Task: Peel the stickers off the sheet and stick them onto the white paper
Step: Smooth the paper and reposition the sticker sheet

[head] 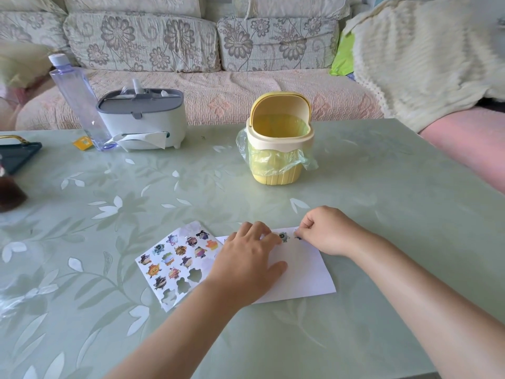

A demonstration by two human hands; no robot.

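Note:
The sticker sheet (175, 262) lies on the green table, left of the white paper (303, 272). Several cartoon stickers remain on it, with empty cut-outs along its near edge. My left hand (246, 263) rests flat on the paper's left part, fingers spread and pressing it down. My right hand (325, 231) is at the paper's far edge, fingers curled, pinching a small dark sticker (297, 237) against the paper. One sticker (283, 237) sits on the paper between my hands.
A small yellow bin (278, 149) with a plastic liner stands behind the paper. A grey-lidded tissue box (142, 119) and a clear bottle (76, 97) stand at the back left. A dark tray (16, 157) is at the left edge, with a sofa beyond the table.

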